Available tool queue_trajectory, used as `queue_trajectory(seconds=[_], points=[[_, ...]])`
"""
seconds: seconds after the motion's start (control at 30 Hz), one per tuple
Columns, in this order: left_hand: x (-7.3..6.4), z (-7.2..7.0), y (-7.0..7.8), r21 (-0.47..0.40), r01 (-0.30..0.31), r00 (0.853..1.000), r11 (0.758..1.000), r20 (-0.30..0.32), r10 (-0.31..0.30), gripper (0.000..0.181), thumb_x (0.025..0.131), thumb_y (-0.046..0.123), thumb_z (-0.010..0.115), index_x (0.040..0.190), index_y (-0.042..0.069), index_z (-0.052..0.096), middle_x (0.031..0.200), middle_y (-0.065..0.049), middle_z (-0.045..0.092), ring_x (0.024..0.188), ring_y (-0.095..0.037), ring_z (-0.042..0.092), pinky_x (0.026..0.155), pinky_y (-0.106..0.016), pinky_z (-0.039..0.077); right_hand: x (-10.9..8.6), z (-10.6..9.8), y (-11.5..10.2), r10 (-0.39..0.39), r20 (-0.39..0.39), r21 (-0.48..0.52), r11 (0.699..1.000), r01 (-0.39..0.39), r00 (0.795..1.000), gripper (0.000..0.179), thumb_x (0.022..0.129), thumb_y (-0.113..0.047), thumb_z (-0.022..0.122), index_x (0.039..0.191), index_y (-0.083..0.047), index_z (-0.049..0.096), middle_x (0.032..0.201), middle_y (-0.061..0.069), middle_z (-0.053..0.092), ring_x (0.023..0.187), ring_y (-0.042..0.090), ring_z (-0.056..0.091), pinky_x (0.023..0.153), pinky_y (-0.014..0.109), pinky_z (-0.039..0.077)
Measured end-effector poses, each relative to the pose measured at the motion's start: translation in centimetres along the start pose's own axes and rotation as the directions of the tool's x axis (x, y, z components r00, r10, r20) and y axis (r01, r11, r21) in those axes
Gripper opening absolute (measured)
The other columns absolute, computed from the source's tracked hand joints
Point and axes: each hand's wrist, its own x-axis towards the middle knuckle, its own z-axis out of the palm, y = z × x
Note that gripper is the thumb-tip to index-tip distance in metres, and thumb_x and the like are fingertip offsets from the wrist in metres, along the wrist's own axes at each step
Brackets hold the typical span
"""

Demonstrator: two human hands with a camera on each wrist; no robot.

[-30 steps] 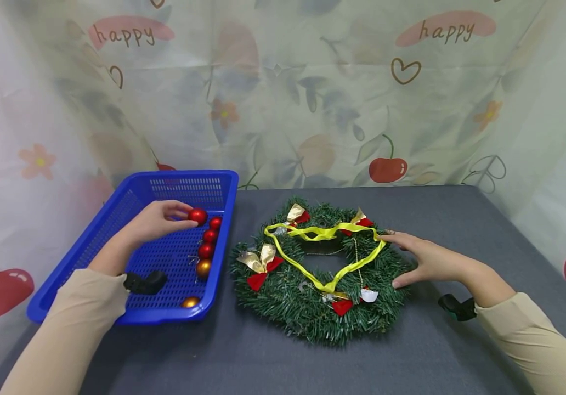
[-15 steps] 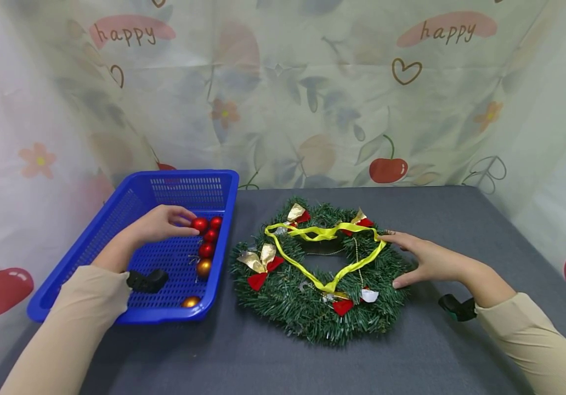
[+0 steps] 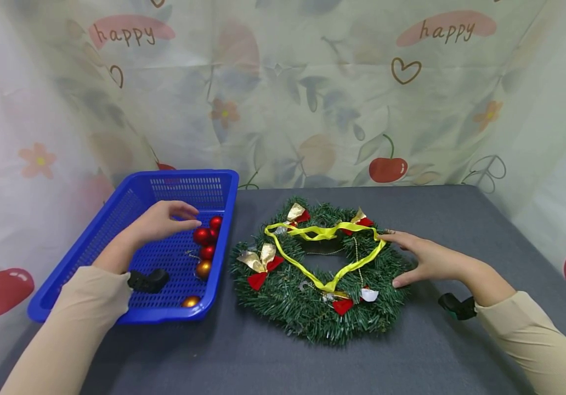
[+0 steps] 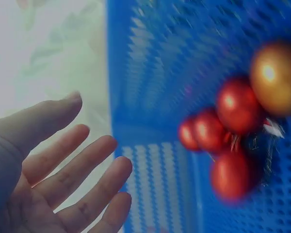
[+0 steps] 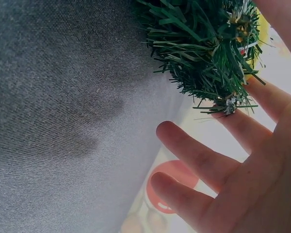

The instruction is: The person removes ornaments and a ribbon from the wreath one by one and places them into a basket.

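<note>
My left hand [image 3: 162,222] hovers over the blue basket [image 3: 236,189], its fingers and thumb apart and nothing between them. Just past its fingertips lies a shiny red bauble [image 3: 202,236], among several red ones in a row by the basket's right wall. A gold bauble [image 3: 203,269] ends that row, and another gold bauble [image 3: 191,302] lies near the front corner. My right hand [image 3: 428,260] rests loosely at the right edge of a green tinsel wreath [image 3: 283,302], fingers spread. In the right wrist view, fingertips touch the green needles [image 5: 199,63].
Yellow ribbon [image 3: 329,286] lies in a heart shape on the wreath, among red and gold bows [image 3: 260,263]. The wreath lies flat on a grey cloth-covered table [image 3: 243,362], right of the basket. A printed curtain [image 3: 273,109] hangs behind.
My left hand has let go of the red bauble, which now lies beside the others in the basket. The hand has lifted slightly off it. My right hand and the wreath have stayed put.
</note>
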Motion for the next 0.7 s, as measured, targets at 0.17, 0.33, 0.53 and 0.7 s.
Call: queue_trajectory(seconds=[0.17,0.33,0.53,0.7], points=[[0.0,0.1,2.7,-0.040,-0.067,0.997,0.997,-0.050,0.065,0.038,0.091,0.031,0.061,0.119,0.006,0.060,0.115,-0.017,0.065,0.106,-0.033,0.061,0.091,-0.048,0.049,0.0,-0.1,0.0,-0.002,0.001,-0.002,1.000,0.002,1.000,0.092,0.074,-0.044,0.075,0.146,-0.009,0.029,0.150,0.027,0.020,0.129,0.049,0.036,0.098,0.063,0.035],[0.1,1.1,6.5,-0.056,-0.147,0.989,0.988,-0.037,0.145,0.031,0.090,0.025,0.061,0.116,0.008,0.062,0.112,-0.013,0.067,0.098,-0.028,0.066,0.085,-0.042,0.052,0.0,0.0,0.1,-0.008,-0.001,-0.002,1.000,0.008,1.000,0.092,0.074,-0.044,0.074,0.146,-0.009,0.030,0.150,0.028,0.020,0.129,0.050,0.035,0.098,0.063,0.035],[0.6,3.0,10.6,-0.076,-0.253,0.966,0.965,0.038,0.256,0.027,0.090,0.023,0.062,0.114,0.010,0.064,0.110,-0.009,0.067,0.097,-0.023,0.067,0.086,-0.039,0.053,0.0,0.0,0.1,-0.004,0.000,0.006,1.000,0.004,1.000,0.092,0.074,-0.044,0.075,0.146,-0.009,0.029,0.151,0.028,0.019,0.130,0.050,0.033,0.099,0.064,0.034],[2.0,5.1,12.6,-0.078,-0.300,0.947,0.951,0.095,0.306,0.027,0.091,0.023,0.061,0.114,0.011,0.064,0.109,-0.007,0.068,0.095,-0.020,0.067,0.086,-0.036,0.053,0.0,0.1,0.1,-0.005,-0.003,0.006,1.000,0.005,1.000,0.091,0.074,-0.044,0.075,0.145,-0.009,0.030,0.151,0.028,0.019,0.131,0.050,0.033,0.099,0.063,0.035]])
